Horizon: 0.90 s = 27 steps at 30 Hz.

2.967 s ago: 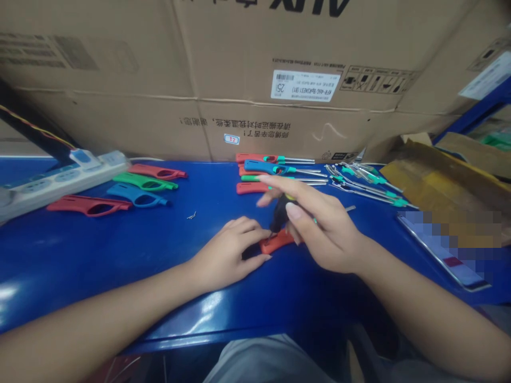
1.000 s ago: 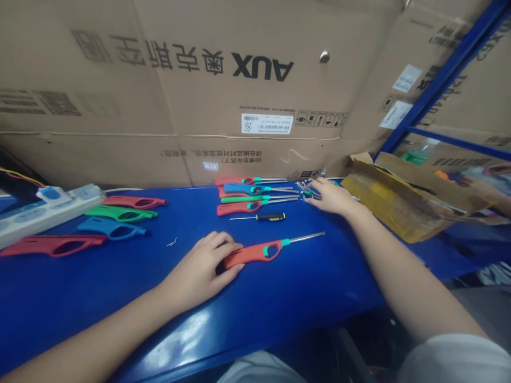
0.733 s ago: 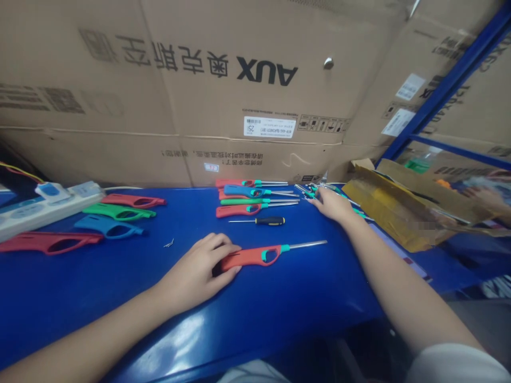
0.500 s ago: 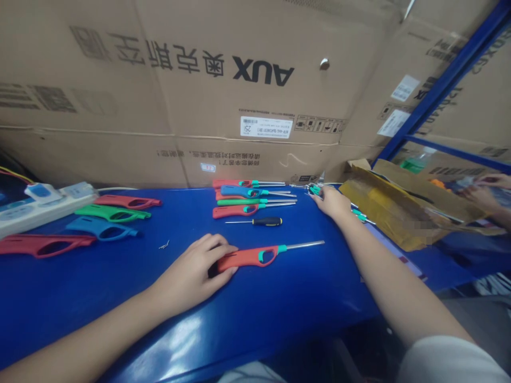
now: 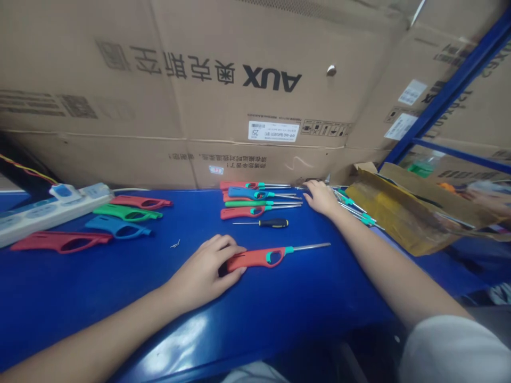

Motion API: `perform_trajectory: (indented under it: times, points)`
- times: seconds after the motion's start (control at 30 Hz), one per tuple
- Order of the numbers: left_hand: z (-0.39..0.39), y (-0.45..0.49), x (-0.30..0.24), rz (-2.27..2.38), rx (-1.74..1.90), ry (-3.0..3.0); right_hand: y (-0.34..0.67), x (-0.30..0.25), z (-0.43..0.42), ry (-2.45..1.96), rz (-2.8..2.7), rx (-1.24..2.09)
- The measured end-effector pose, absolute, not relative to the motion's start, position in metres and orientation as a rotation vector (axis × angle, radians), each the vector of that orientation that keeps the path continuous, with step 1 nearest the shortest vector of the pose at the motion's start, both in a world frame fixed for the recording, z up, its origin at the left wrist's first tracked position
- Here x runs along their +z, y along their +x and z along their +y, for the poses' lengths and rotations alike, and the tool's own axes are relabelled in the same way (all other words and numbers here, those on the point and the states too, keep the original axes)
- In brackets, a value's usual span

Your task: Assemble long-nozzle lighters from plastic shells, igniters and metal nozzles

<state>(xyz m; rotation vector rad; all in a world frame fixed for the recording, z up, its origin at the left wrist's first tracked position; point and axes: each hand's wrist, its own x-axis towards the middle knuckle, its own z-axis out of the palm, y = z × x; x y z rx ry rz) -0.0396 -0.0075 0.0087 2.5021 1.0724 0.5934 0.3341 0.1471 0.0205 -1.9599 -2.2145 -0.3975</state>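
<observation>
Shifted the right hand [image 5: 322,199] leftward since half a second earlier, from over the loose steel-tube parts with teal plastic fittings [image 5: 363,217] to just beside the tube tips of the stack of red, blue and green assembled lighters [image 5: 245,204]. Stretched the right arm forward over the glossy blue table [image 5: 287,303], with palm down and wrist fairly straight; hid most of the fingertips, and could not tell grasping from mere touching. Bent the left hand [image 5: 207,266] around the handle end of the orange-red plastic lighter with teal trigger and steel tube [image 5: 251,258], with thumb on the near side and forefinger on the far side, gripping lightly. Kept that lighter flat on the table, in front of the stack, with tube pointing right.

Laid down, compared with three seconds earlier, the black-and-yellow-handled screwdriver [image 5: 273,223], then in the right hand; placed between stack and held lighter. Left unchanged the small silver screws [image 5: 175,244] and the red, green and blue plastic handle shells [image 5: 115,211] at left.

Showed at the back a large brown corrugated carton [image 5: 215,32], closed to view. Included at right an open tan cardboard box with yellowish tape [image 5: 383,218], with contents too obscured to name, and beyond it a clear bottle with green contents [image 5: 422,168].
</observation>
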Motion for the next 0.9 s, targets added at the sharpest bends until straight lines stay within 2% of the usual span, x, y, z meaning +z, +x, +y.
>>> perform_trajectory:
  times: [0.2,0.47,0.73,0.9]
  points:
    - [-0.007,-0.041,0.006,1.086,0.578,2.485,0.330,0.020,0.165,-2.058,-2.226,-0.314]
    - [-0.010,-0.042,0.005,1.070,0.564,2.474,0.376,0.030,0.144,-2.552,-1.603,-0.275]
    - [-0.007,-0.042,0.003,1.065,0.584,2.470,0.392,0.030,0.138,-2.383,-1.815,-0.036]
    - [-0.005,-0.042,0.003,1.068,0.593,2.479,0.384,0.022,0.141,-2.452,-1.684,-0.013]
